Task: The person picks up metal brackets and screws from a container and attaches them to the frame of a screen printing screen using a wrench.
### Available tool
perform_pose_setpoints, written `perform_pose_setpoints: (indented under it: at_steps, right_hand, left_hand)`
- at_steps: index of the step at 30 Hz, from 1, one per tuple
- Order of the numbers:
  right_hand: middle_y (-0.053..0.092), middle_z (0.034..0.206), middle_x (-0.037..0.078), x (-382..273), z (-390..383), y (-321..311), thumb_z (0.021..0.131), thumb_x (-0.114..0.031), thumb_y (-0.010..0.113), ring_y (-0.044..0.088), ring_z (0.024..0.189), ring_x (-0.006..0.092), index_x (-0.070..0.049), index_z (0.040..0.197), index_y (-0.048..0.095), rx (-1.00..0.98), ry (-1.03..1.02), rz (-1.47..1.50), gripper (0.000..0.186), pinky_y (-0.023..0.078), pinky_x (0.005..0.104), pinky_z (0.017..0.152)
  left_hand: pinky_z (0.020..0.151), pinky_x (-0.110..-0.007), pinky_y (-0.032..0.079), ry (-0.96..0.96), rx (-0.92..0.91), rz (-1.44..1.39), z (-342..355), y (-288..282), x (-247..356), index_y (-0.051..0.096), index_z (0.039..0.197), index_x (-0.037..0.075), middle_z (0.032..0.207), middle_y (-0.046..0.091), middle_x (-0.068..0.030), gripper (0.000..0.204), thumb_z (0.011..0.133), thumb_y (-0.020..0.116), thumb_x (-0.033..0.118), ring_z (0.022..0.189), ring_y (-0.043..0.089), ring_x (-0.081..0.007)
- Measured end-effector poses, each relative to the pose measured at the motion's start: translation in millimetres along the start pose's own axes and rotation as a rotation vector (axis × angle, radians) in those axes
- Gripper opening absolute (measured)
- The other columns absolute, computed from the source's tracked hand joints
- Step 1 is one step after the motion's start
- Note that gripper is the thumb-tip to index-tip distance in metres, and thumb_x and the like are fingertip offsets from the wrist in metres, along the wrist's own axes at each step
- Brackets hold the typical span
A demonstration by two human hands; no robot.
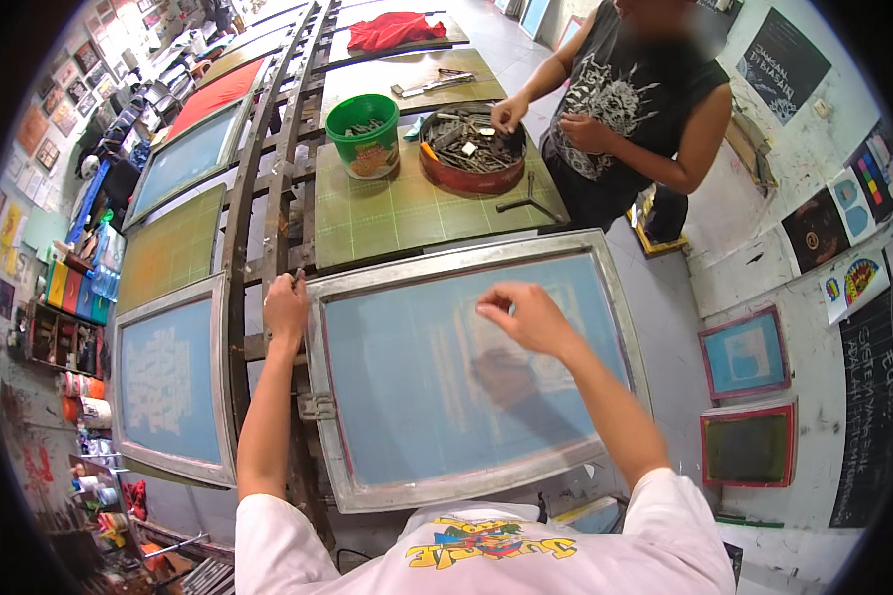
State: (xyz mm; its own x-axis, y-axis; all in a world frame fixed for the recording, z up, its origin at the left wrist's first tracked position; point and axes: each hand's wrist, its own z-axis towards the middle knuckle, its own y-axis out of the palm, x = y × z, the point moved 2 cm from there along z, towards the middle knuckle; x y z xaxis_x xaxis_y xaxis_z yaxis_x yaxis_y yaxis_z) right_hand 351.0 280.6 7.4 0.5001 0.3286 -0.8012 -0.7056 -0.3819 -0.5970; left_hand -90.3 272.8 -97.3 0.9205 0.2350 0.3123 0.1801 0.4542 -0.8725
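Two walls are enclosing the workshop: the left wall (69,50) is displaying pictures at ten o'clock from the central screen, the right wall (739,283) standing at three above grey floor tiles (506,45). Dark metal rails (279,198) are running toward eleven. The blue-meshed screen (422,382) is lying directly before the worker, risking marks or a tear, by all appearances, should a fingertip or dropped part be catching its mesh. A co-worker (615,109) is standing at one o'clock, holding a hand over a red tub. The gridded green board (392,223), scuffed and shiny, is supporting that tub (471,180), heaped with metal pieces, at twelve, and a green bucket (367,159) at eleven; a knock from the co-worker's arm could be scattering hardware toward the screen. The worker's right hand (531,315) is hovering at one, half curled, gripping nothing visible. The left hand (286,312) is pinching at ten, fingers nearly together. A T-shaped wrench (531,195) is resting just past twelve. The hinge clamp (318,407) is meeting the frame near nine; looseness there could be letting the screen shift. The smallest item, a dark piece (300,275) at the left fingertips, is defying identification.
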Motion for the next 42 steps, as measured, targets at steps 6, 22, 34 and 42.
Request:
perform_pose_setpoints:
  at_steps: [6, 22, 34, 42]
  right_hand:
    - [0.073, 0.096, 0.016, 56, 139, -7, 0.091, -0.019, 0.070, 0.070, 0.089, 0.0343, -0.004, 0.098, 0.075, 0.159, -0.071, -0.226, 0.017, 0.055, 0.0447, 0.079]
    - [0.076, 0.098, 0.015, 126, 405, -34, 0.086, -0.024, 0.075, 0.070, 0.100, 0.0346, -0.009, 0.098, 0.079, 0.494, -0.070, -0.583, 0.019, 0.056, 0.0456, 0.090]
    - [0.074, 0.119, 0.018, 134, 462, -13, 0.088, -0.041, 0.072, 0.069, 0.116, 0.0343, -0.005, 0.110, 0.076, 0.290, 0.415, -0.433, 0.042, 0.054, 0.0446, 0.099]
    - [0.074, 0.088, 0.009, 101, 320, -36, 0.104, -0.028, 0.060, 0.073, 0.077, 0.0181, 0.001, 0.104, 0.067, 0.537, 0.105, 0.580, 0.029, 0.054, 0.0313, 0.065]
  left_hand:
    - [0.081, -0.051, 0.052, 0.149, 0.021, 0.107, 46, 27, -33, 0.059, 0.092, 0.003, 0.096, 0.064, -0.0149, 0.023, 0.095, 0.064, 0.026, 0.096, 0.063, -0.0385]
    - [0.069, -0.055, 0.052, -0.062, 0.163, 0.093, 79, 47, -55, 0.058, 0.090, 0.006, 0.090, 0.066, -0.0149, 0.022, 0.096, 0.063, 0.026, 0.084, 0.067, -0.0415]
    - [0.070, -0.055, 0.053, -0.088, 0.124, 0.105, 88, 40, -59, 0.058, 0.090, 0.006, 0.092, 0.068, -0.0154, 0.021, 0.094, 0.065, 0.025, 0.085, 0.068, -0.0419]
    - [0.070, -0.054, 0.055, -0.035, 0.135, 0.115, 89, 47, -49, 0.059, 0.091, 0.006, 0.091, 0.068, -0.0147, 0.020, 0.092, 0.066, 0.024, 0.083, 0.069, -0.0407]
